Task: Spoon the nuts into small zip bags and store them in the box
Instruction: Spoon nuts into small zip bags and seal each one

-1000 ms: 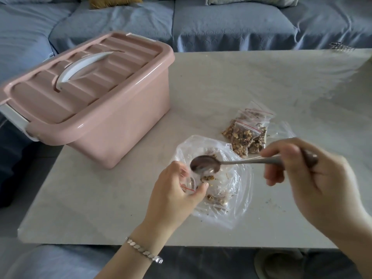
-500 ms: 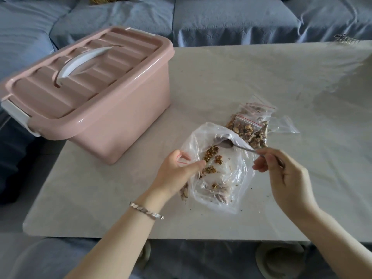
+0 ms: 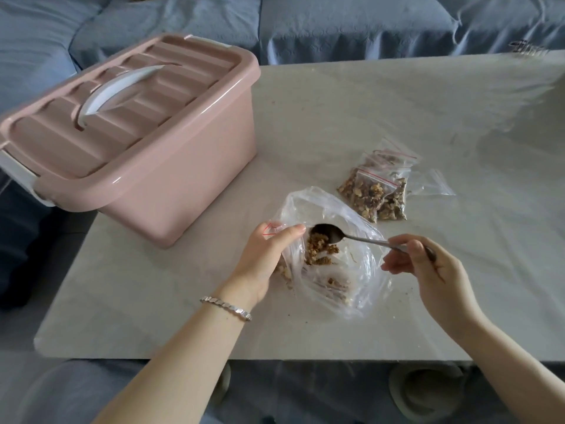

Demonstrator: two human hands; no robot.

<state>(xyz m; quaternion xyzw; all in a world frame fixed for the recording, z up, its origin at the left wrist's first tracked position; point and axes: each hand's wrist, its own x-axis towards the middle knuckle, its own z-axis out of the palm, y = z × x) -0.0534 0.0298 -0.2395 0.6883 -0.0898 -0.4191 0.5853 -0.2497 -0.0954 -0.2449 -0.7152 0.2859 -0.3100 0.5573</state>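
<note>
Pale marbled tabletop fills most of the view, with a blue sofa along the top edge. Low in the middle of the frame lies a large clear bag, its mouth open, with a small heap of nuts and scattered crumbs inside. A metal spoon reaches into it from the right, its bowl just above the heap and close to the left thumb tip. The right hand pinches the spoon's handle between thumb and fingers. The left hand, at the big bag's left edge, is curled around a small zip bag with a red line at its mouth; a silver bracelet circles that wrist. Up and to the right of the large bag lie filled zip bags overlapping one another, with an empty zip bag just beside them. At the upper left stands the pink box, its lid on and a white handle lying flat.
</note>
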